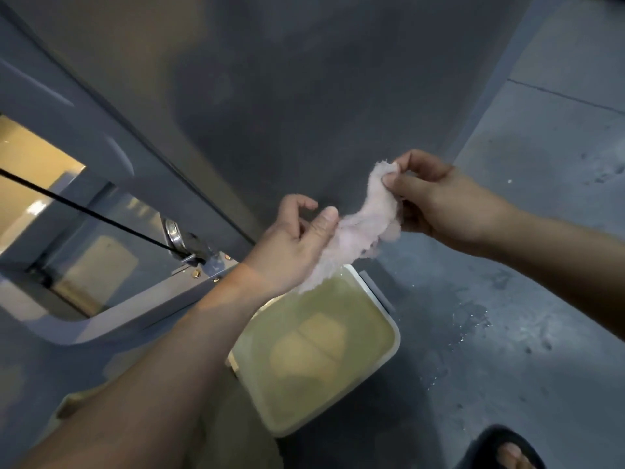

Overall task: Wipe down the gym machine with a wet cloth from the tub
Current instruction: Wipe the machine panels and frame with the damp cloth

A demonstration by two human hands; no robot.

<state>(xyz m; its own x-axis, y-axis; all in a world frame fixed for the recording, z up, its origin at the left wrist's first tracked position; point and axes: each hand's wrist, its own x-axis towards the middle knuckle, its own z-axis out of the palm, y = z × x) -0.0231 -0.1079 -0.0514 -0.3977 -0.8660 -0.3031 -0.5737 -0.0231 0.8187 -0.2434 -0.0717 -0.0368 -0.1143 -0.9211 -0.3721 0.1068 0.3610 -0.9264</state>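
Head view: cloth (367, 226) between left hand (291, 247) and right hand (436, 204)

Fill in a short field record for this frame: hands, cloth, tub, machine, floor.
left hand: holds the lower part of the cloth
right hand: pinches the upper end of the cloth
cloth: pink, stretched between both hands, above the tub
tub: white, on the floor, holds yellowish water
machine: grey, beside the tub, not touched
floor: grey, water splashes right of the tub

Wet splashes (471, 318) dot the grey floor (558, 103); seemingly a dark sandal (487, 441).
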